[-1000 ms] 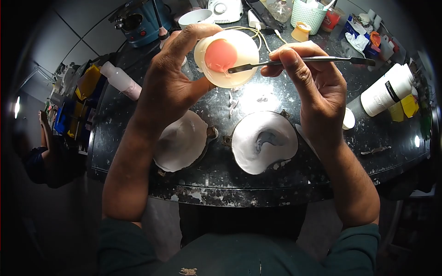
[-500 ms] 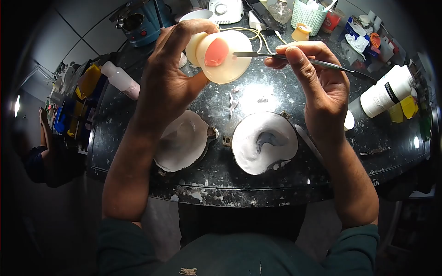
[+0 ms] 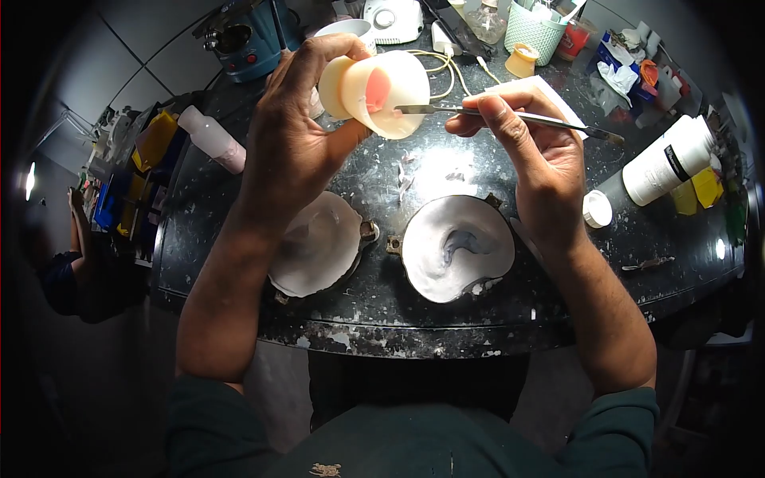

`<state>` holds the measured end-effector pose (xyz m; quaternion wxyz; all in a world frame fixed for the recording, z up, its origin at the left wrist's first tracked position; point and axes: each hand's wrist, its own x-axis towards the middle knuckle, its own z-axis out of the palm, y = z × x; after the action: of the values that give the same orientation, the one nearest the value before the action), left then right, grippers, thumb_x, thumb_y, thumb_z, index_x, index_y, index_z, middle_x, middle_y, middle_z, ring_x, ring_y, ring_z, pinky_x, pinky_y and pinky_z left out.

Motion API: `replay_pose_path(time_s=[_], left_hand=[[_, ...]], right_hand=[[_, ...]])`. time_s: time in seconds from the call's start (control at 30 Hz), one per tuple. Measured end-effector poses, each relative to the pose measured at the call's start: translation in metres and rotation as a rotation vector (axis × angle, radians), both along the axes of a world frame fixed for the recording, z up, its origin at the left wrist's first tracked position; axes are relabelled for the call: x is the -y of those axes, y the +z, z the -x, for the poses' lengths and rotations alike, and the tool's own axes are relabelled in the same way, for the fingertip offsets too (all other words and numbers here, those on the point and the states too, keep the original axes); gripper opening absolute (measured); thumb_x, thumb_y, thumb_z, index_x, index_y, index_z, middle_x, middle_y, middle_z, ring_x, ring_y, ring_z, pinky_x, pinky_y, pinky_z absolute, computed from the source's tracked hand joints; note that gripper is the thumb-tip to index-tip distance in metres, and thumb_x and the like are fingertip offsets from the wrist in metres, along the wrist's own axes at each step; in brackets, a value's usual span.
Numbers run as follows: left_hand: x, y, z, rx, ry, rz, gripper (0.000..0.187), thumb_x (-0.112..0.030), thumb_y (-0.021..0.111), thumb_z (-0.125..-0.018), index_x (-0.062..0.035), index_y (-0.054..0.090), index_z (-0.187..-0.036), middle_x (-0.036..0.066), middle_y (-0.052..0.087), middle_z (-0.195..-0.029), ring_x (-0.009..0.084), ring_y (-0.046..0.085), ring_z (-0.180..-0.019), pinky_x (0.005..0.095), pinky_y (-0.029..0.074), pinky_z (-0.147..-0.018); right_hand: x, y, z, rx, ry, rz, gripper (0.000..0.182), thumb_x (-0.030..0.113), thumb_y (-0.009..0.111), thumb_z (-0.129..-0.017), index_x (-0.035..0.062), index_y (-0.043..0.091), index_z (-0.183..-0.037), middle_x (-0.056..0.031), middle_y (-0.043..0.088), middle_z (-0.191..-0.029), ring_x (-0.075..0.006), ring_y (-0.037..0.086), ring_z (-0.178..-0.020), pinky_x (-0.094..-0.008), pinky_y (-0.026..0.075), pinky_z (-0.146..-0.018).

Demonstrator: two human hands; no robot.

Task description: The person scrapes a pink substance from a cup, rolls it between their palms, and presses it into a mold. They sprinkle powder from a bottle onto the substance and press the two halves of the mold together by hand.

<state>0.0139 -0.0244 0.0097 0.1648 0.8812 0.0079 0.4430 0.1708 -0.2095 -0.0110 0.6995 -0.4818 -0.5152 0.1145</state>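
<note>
In the upper middle of the frame the left hand point(image 3: 299, 135) grasps a cream-coloured flexible mixing cup point(image 3: 374, 92), fingers over its top and thumb underneath, holding it above the dark speckled bench point(image 3: 382, 319). The cup is tipped on its side so its mouth faces right, and a pink paste point(image 3: 376, 90) shows inside it. The right hand point(image 3: 534, 155), to the right of the cup, is closed around a thin metal spatula point(image 3: 510, 117), pinching it between thumb and fingertips; the spatula lies nearly level, its blade tip at the rim of the cup and its other end pointing to the right edge of the frame.

Below the hands, on the bench, lie two round metal flask halves filled with white plaster: one point(image 3: 315, 243) lower left, partly behind the left forearm, the other point(image 3: 458, 247) just right of it, with a curved hollow in its plaster. At the right stands a white plastic bottle with a dark label point(image 3: 665, 163), lying tilted, and a small white cap point(image 3: 596, 209) near the right wrist. A pink-and-white bottle point(image 3: 211, 135) lies at the left, and a blue machine point(image 3: 247, 40) sits at the top left
</note>
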Motion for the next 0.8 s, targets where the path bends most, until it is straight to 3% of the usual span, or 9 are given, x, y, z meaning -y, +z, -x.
replay_pose_path(time_s=[0.07, 0.13, 0.43, 0.57, 0.63, 0.67, 0.73, 0.77, 0.8], left_hand=[[0.001, 0.0, 0.0, 0.01, 0.013, 0.017, 0.053, -0.008, 0.083, -0.073, -0.0099, 0.059, -0.121, 0.009, 0.067, -0.117, 0.0249, 0.065, -0.105, 0.039, 0.052, -0.093], [0.003, 0.002, 0.002, -0.027, 0.034, 0.098, 0.052, -0.015, 0.083, -0.078, -0.0066, 0.059, -0.123, 0.005, 0.064, -0.12, 0.0181, 0.06, -0.116, 0.0357, 0.044, -0.107], [0.01, 0.005, 0.001, -0.035, -0.016, 0.331, 0.06, -0.002, 0.087, -0.069, -0.0068, 0.056, -0.121, 0.003, 0.063, -0.116, 0.0148, 0.059, -0.111, 0.0332, 0.045, -0.103], [-0.001, 0.003, 0.0, -0.004, 0.003, 0.093, 0.059, -0.002, 0.087, -0.069, -0.0075, 0.056, -0.119, 0.003, 0.063, -0.116, 0.0158, 0.06, -0.11, 0.0312, 0.047, -0.101], [-0.003, 0.003, -0.001, 0.005, 0.077, 0.071, 0.049, -0.005, 0.082, -0.08, -0.0077, 0.055, -0.121, 0.011, 0.066, -0.116, 0.0187, 0.065, -0.109, 0.0328, 0.052, -0.096], [-0.004, 0.004, 0.0, 0.006, 0.077, 0.071, 0.049, -0.005, 0.082, -0.08, -0.0077, 0.055, -0.121, 0.011, 0.066, -0.116, 0.0187, 0.065, -0.109, 0.0328, 0.052, -0.096], [-0.006, 0.007, 0.002, 0.014, -0.177, 0.603, 0.046, -0.009, 0.079, -0.083, -0.003, 0.055, -0.123, 0.011, 0.067, -0.115, 0.0193, 0.065, -0.111, 0.0339, 0.052, -0.097], [-0.01, 0.008, 0.003, 0.07, -0.27, 0.769, 0.05, -0.015, 0.078, -0.085, 0.0014, 0.055, -0.127, 0.012, 0.067, -0.117, 0.0197, 0.065, -0.113, 0.0342, 0.052, -0.097], [-0.016, 0.01, 0.005, 0.071, -0.271, 0.769, 0.05, -0.015, 0.078, -0.085, 0.0014, 0.055, -0.127, 0.012, 0.067, -0.117, 0.0197, 0.065, -0.113, 0.0342, 0.052, -0.097]], right_hand=[[0.0, -0.001, 0.001, -0.027, 0.02, 0.008, 0.017, 0.015, 0.062, -0.102, -0.0011, 0.068, -0.102, -0.0112, 0.074, -0.09, -0.0166, 0.072, -0.09, -0.0296, 0.055, -0.087], [-0.001, -0.002, 0.004, -0.154, 0.083, 0.003, 0.018, 0.015, 0.061, -0.102, -0.0017, 0.068, -0.101, -0.0117, 0.074, -0.092, -0.0175, 0.072, -0.09, -0.0301, 0.055, -0.086], [0.0, -0.004, 0.003, -0.276, 0.267, -0.072, 0.021, 0.017, 0.059, -0.103, -0.002, 0.068, -0.106, -0.0123, 0.073, -0.096, -0.0188, 0.072, -0.091, -0.0313, 0.055, -0.088], [-0.002, -0.002, -0.001, -0.167, 0.169, -0.103, 0.02, 0.015, 0.059, -0.103, -0.0024, 0.067, -0.107, -0.0118, 0.072, -0.097, -0.0191, 0.071, -0.092, -0.0317, 0.054, -0.091], [0.0, -0.001, -0.001, -0.177, 0.162, -0.077, 0.021, 0.016, 0.058, -0.103, -0.0016, 0.066, -0.108, -0.0117, 0.071, -0.099, -0.0192, 0.07, -0.093, -0.0346, 0.051, -0.093], [0.001, 0.0, -0.002, -0.189, 0.155, -0.05, 0.021, 0.018, 0.056, -0.103, -0.0007, 0.065, -0.109, -0.0116, 0.069, -0.101, -0.0193, 0.069, -0.094, -0.0375, 0.047, -0.096], [0.004, 0.004, -0.005, -0.176, 0.131, -0.055, 0.021, 0.017, 0.057, -0.102, -0.001, 0.065, -0.108, -0.0114, 0.069, -0.1, -0.0192, 0.068, -0.095, -0.0374, 0.048, -0.095], [0.004, 0.006, -0.006, -0.164, 0.107, -0.061, 0.021, 0.017, 0.057, -0.101, -0.0012, 0.065, -0.108, -0.0112, 0.068, -0.1, -0.019, 0.068, -0.096, -0.0373, 0.049, -0.095], [0.004, 0.007, -0.008, -0.163, 0.107, -0.06, 0.021, 0.017, 0.057, -0.101, -0.0012, 0.065, -0.108, -0.0112, 0.068, -0.1, -0.019, 0.068, -0.096, -0.0373, 0.049, -0.095]])
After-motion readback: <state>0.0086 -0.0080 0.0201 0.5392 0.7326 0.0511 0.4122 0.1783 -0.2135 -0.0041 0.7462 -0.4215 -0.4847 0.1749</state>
